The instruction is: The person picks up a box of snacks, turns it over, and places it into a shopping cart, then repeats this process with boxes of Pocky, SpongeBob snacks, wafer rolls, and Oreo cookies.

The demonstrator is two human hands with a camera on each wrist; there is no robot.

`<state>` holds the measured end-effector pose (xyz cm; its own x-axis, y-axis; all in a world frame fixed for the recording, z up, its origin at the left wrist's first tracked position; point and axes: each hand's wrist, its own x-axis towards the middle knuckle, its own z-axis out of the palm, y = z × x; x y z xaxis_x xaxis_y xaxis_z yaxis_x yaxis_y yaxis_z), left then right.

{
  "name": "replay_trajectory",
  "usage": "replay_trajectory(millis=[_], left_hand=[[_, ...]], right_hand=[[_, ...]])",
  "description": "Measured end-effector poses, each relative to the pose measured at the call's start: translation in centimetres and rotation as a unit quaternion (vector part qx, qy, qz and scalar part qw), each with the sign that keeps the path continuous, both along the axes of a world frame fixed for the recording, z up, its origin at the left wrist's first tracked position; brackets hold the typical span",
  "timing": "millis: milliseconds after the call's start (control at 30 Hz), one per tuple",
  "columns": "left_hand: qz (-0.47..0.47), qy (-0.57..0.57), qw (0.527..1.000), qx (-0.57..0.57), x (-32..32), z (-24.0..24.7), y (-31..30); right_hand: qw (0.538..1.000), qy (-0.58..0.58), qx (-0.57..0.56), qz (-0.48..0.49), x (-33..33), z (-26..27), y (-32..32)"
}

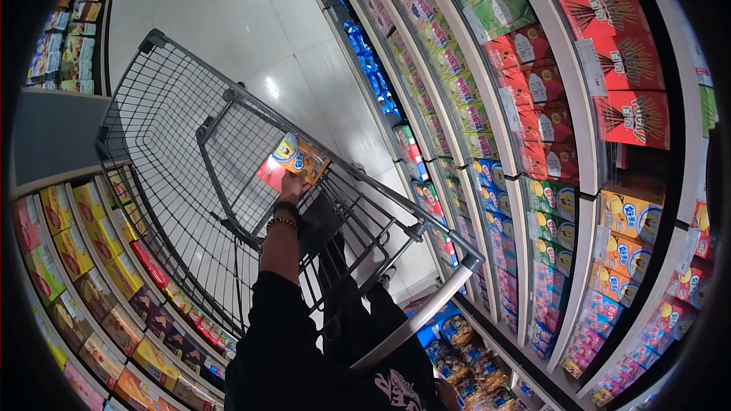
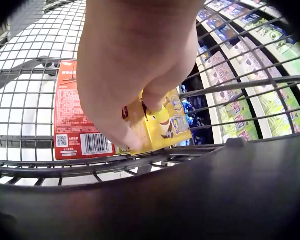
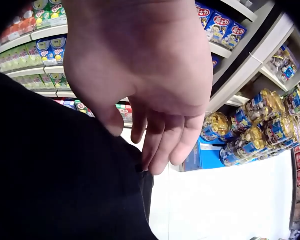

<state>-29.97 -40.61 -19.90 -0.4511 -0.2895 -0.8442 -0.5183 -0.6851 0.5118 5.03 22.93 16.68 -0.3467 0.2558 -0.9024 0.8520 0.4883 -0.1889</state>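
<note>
Inside the shopping cart (image 1: 183, 118), my left hand (image 1: 295, 184) pinches a yellow snack box (image 1: 311, 161) with a cartoon figure on it. Thumb and fingers lie on the box (image 2: 161, 122) in the left wrist view, and the palm hides part of it. A red snack box (image 2: 72, 117) with a barcode and printed text is right beside it, by the wire mesh. My right hand (image 3: 145, 85) hangs loosely next to a dark-clothed leg (image 3: 65, 165), fingers slightly bent and holding nothing.
Shelves of boxed snacks (image 1: 624, 61) curve along the right side, and more boxes (image 1: 84, 236) line the lower left. The cart's handle (image 1: 426, 312) lies close to my body. Clear jars (image 3: 260, 127) of snacks stand on a blue display near the right hand. Pale tiled floor (image 1: 228, 0) stretches ahead.
</note>
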Motion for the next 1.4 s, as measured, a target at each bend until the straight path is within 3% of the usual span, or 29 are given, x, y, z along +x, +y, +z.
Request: replay_trajectory(millis=[100,167,200,267,367,400,467,500,533,600,667,733,800,833,867,900,933,1000,1067,1133,1200,1267,1300,1400], left_hand=[[-0.044,-0.023,0.997,-0.053,0.0,-0.3,-0.1],[-0.099,0.009,0.976,-0.195,0.4,-0.5,-0.1],[-0.098,0.008,0.976,-0.195,0.6,-0.6,0.0],[-0.251,-0.112,0.85,-0.449,0.2,-0.5,-0.2],[-0.281,-0.105,0.874,-0.381,0.5,0.7,-0.7],[-0.28,-0.108,0.873,-0.385,0.7,1.7,-1.0],[-0.375,-0.115,0.843,-0.367,0.7,3.8,-2.1],[-0.393,-0.106,0.827,-0.387,1.2,5.0,-2.6],[-0.452,-0.094,0.8,-0.383,1.1,9.1,-2.8],[-0.561,0.039,0.756,-0.334,3.3,6.4,-5.0],[-0.42,0.116,0.863,-0.254,5.2,12.9,-3.8],[-0.464,0.186,0.795,-0.345,8.3,12.1,-4.1],[-0.479,0.237,0.771,-0.348,10.0,22.2,-1.2],[-0.464,0.231,0.802,-0.296,11.0,27.2,1.0],[-0.448,0.225,0.831,-0.243,12.0,30.9,3.2],[-0.46,0.233,0.8,-0.308,13.2,32.8,5.0],[-0.467,0.239,0.765,-0.375,14.5,34.1,6.3],[-0.383,0.233,0.829,-0.335,16.6,35.8,7.9],[-0.358,0.244,0.831,-0.349,18.4,36.6,8.8],[-0.323,0.21,0.851,-0.356,20.0,37.4,9.6],[-0.317,0.229,0.854,-0.342,21.4,36.9,9.8],[-0.378,0.212,0.682,-0.589,23.0,38.1,11.1],[-0.377,0.213,0.68,-0.592,23.3,38.5,11.6],[-0.401,0.018,0.661,-0.634,23.8,39.6,12.4]], right_hand=[[0.999,-0.006,0.019,0.045,0.0,0.1,0.3],[0.997,-0.013,0.028,0.076,0.3,0.3,0.5],[0.995,-0.015,0.032,0.09,0.6,0.4,0.6],[0.992,-0.014,0.038,0.118,0.9,-0.2,0.6],[0.986,-0.016,0.046,0.16,1.8,-0.5,0.5],[0.986,-0.082,0.059,0.13,-0.1,-0.1,-1.3],[0.992,-0.117,0.034,-0.009,-4.4,1.5,-5.6],[0.993,-0.113,-0.002,-0.023,-3.2,-0.8,-3.0],[0.995,-0.084,-0.028,-0.043,-3.4,-2.0,-2.5],[0.998,-0.033,-0.056,-0.006,-4.7,-4.1,-1.6],[0.994,0.008,-0.11,0.009,-7.5,-5.3,-1.9],[0.987,0.066,-0.147,0.011,-9.3,-7.3,-2.3],[0.984,0.086,-0.141,0.06,-11.2,-8.3,-2.6],[0.971,0.112,-0.209,0.005,-11.5,-8.6,-2.5],[0.972,0.129,-0.195,0.016,-11.7,-9.6,-2.5],[0.97,0.134,-0.201,0.012,-11.5,-10.2,-2.2],[0.968,0.14,-0.209,0.01,-11.6,-11.2,-1.9],[0.959,0.137,-0.246,-0.01,-10.4,-13.1,-0.4],[0.935,0.124,-0.329,-0.046,-8.2,-18.1,3.6],[0.941,0.163,-0.297,-0.011,-4.9,-21.3,5.4],[0.952,0.142,-0.268,-0.041,-2.7,-22.9,6.6],[0.941,0.145,-0.297,-0.069,-0.4,-24.3,8.2],[0.94,0.147,-0.3,-0.068,0.3,-24.4,8.9],[0.928,0.211,-0.3,-0.062,3.3,-23.6,10.0]])
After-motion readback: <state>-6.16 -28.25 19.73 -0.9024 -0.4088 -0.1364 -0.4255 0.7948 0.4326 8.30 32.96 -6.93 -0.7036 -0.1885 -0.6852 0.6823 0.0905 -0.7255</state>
